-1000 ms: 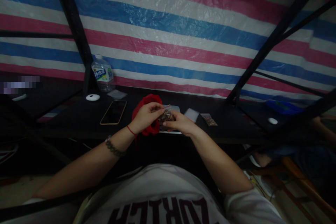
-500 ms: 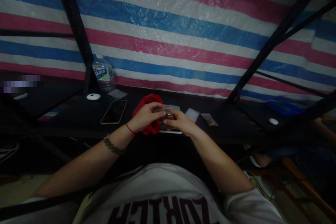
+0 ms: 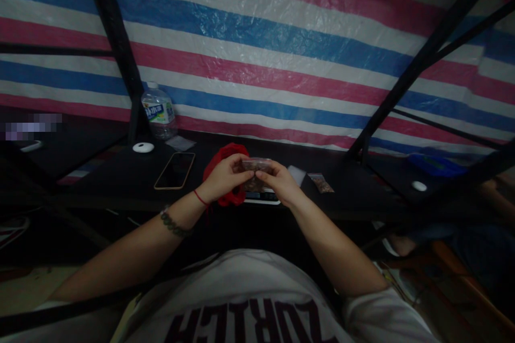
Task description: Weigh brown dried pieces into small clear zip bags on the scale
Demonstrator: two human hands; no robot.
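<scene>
Since the earlier frames, both hands had risen a little and drawn together, and the small clear bag (image 3: 255, 170) had been turned from lying nearly flat to standing upright between them. Left hand (image 3: 223, 176) pinched the bag's upper left edge with thumb and fingertips; right hand (image 3: 278, 182) pinched the upper right edge the same way. Both hands were closed on the bag, fingertips nearly meeting along its top. Brownish bits showed inside the bag; what they were could not be told in the dim light.

Bag was held just above the black table (image 3: 120, 182), over a small flat white tray (image 3: 261, 199) that sat at the table's near edge. Red cloth (image 3: 227, 153) lay bunched behind and under the left hand, partly hidden by it. Red string and a dark bead bracelet (image 3: 173, 225) circled the left wrist and forearm.

To the left, a phone (image 3: 174, 170) lay face up with dark screen, well apart from the hands. Beyond it stood a water bottle (image 3: 158, 112) against the striped tarp (image 3: 257, 48), with a small white round disc (image 3: 143, 147) just beside its base. To the right of the hands lay a white slip (image 3: 296, 174) and another small filled bag (image 3: 321, 183), flat on the table.
</scene>
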